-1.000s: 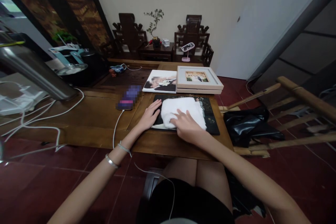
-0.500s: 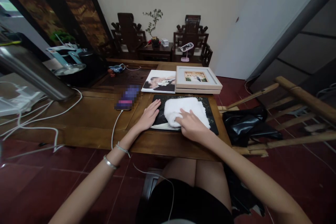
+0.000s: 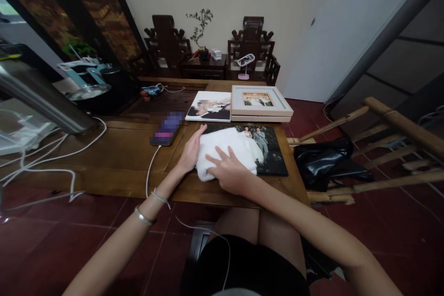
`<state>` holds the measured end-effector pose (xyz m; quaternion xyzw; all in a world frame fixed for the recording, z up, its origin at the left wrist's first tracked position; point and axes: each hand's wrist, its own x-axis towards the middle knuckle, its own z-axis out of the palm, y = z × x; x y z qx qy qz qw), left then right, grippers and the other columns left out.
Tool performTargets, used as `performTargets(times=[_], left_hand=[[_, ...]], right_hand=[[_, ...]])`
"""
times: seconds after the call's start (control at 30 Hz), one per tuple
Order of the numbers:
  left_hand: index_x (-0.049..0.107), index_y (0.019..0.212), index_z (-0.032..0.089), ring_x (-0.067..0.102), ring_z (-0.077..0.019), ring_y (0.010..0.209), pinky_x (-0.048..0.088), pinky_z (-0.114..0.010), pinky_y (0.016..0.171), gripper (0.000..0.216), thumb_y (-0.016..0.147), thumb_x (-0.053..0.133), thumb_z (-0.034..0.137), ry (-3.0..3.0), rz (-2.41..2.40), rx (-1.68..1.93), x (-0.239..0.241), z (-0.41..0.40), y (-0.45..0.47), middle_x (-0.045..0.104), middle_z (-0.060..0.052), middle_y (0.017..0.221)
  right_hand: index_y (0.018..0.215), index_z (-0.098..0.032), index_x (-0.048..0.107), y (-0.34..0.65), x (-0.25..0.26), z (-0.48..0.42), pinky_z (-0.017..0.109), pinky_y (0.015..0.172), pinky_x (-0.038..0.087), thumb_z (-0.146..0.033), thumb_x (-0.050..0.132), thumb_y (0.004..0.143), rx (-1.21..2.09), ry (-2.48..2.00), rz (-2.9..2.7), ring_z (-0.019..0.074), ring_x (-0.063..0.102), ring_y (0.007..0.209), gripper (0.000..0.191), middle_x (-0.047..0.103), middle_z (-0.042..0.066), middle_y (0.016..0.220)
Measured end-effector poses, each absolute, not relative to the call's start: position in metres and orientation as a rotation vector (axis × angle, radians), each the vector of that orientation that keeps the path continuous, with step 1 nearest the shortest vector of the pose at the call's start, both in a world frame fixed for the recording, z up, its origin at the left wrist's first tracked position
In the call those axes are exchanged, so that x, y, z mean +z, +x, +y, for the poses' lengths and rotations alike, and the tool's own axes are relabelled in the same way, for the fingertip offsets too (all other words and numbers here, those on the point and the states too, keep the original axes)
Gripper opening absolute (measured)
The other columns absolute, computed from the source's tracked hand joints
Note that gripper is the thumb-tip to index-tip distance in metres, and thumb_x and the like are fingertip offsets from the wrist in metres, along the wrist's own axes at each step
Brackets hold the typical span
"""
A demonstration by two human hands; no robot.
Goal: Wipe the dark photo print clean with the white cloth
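A dark photo print (image 3: 272,157) of a couple lies flat on the wooden table (image 3: 114,152) in front of me. A white folded cloth (image 3: 225,145) rests on its left half. My right hand (image 3: 227,171) presses flat on the cloth's near edge, fingers spread. My left hand (image 3: 190,150) lies flat with fingers stretched out at the print's left edge, touching the cloth's side. The print's left part is hidden under the cloth and my hands.
A second print (image 3: 210,106) and a framed photo (image 3: 260,101) lie behind the dark print. A phone (image 3: 166,128) with a white cable lies to the left. A black bag (image 3: 326,159) and bamboo poles (image 3: 388,125) sit at the right. Carved chairs stand at the back wall.
My right hand has dragged the cloth leftward and toward me across the print, uncovering the couple on its right half. My left hand stays at the left edge.
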<state>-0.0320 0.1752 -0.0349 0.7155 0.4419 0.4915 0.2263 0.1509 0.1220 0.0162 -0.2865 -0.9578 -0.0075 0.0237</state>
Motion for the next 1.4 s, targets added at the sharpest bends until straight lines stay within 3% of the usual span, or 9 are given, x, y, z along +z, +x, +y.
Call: performTargets(times=[0.1,0.2,0.33,0.5,0.63,0.87,1.17,1.33,1.4], left_hand=[[0.046,0.135,0.013,0.036,-0.0212,0.134,0.023,-0.040,0.114,0.062,0.096,0.016,0.051,1.983,1.261,1.305,-0.037,0.177,-0.031,0.045,-0.012,0.142],[0.043,0.137,0.014,0.035,-0.0223,0.135,0.024,-0.042,0.113,0.059,0.094,0.028,0.052,2.020,1.366,1.159,-0.040,0.179,-0.030,0.041,-0.012,0.144],[0.037,0.141,0.016,0.026,-0.0244,0.139,0.023,-0.047,0.113,0.057,0.093,0.037,0.046,2.192,1.428,0.923,-0.045,0.181,-0.031,0.034,-0.012,0.148],[0.044,0.137,0.015,0.024,-0.0247,0.140,0.024,-0.050,0.112,0.050,0.094,0.033,0.040,2.282,1.433,0.815,-0.048,0.183,-0.033,0.033,-0.012,0.149],[0.047,0.134,0.014,0.031,-0.0243,0.137,0.026,-0.046,0.112,0.050,0.093,0.036,0.040,2.282,1.422,0.894,-0.048,0.184,-0.033,0.037,-0.013,0.147],[0.056,0.125,0.015,0.042,-0.0252,0.131,0.030,-0.045,0.110,0.045,0.093,0.037,0.040,2.270,1.447,0.983,-0.050,0.185,-0.032,0.049,-0.012,0.138],[0.054,0.128,0.016,0.034,-0.0251,0.136,0.025,-0.048,0.112,0.046,0.092,0.038,0.040,2.206,1.370,0.997,-0.047,0.183,-0.031,0.042,-0.012,0.144],[0.054,0.127,0.013,0.036,-0.0235,0.135,0.025,-0.045,0.113,0.047,0.092,0.038,0.040,2.219,1.385,1.003,-0.045,0.182,-0.030,0.043,-0.014,0.143],[0.055,0.126,0.013,0.036,-0.0239,0.135,0.025,-0.045,0.113,0.047,0.092,0.039,0.040,2.218,1.386,1.016,-0.045,0.182,-0.031,0.044,-0.015,0.142]], right_hand=[[0.109,-0.020,0.063,0.169,0.020,0.102,0.064,0.101,0.026,-0.013,0.047,0.082,0.058,-0.735,-3.025,0.0386,0.026,0.133,0.033,0.044,0.007,0.142],[0.103,-0.019,0.065,0.191,0.029,0.093,0.061,0.103,0.026,-0.011,0.050,0.078,0.185,-0.683,-3.077,0.0356,0.028,0.133,0.030,0.049,0.007,0.138],[0.103,-0.016,0.064,0.212,0.040,0.101,0.050,0.104,0.029,-0.004,0.045,0.074,0.267,-0.860,-3.034,0.0285,0.041,0.127,0.037,0.058,0.014,0.125],[0.109,-0.015,0.059,0.207,0.045,0.145,0.040,0.085,0.042,-0.004,0.041,0.074,0.110,-1.280,-2.876,0.0286,0.060,0.100,0.041,0.062,0.018,0.112],[0.115,-0.016,0.055,0.174,0.051,0.189,0.032,0.071,0.043,-0.007,0.040,0.077,0.130,-1.329,-2.761,0.0275,0.061,0.090,0.042,0.065,0.016,0.104],[0.118,-0.016,0.055,0.125,0.061,0.228,0.030,0.079,0.040,-0.014,0.043,0.079,0.214,-1.244,-2.721,0.0261,0.057,0.103,0.040,0.062,0.012,0.117],[0.102,-0.015,0.059,0.198,0.053,0.207,0.029,0.066,0.036,-0.008,0.042,0.072,0.130,-1.379,-2.691,0.0258,0.058,0.083,0.035,0.067,0.013,0.093],[0.089,-0.017,0.059,0.252,0.039,0.189,0.031,0.070,0.036,-0.007,0.041,0.069,0.054,-1.480,-2.647,0.0265,0.059,0.081,0.029,0.067,0.011,0.085],[0.087,-0.017,0.060,0.265,0.030,0.178,0.035,0.078,0.038,-0.005,0.040,0.068,0.002,-1.508,-2.632,0.0265,0.059,0.085,0.029,0.067,0.011,0.086]])
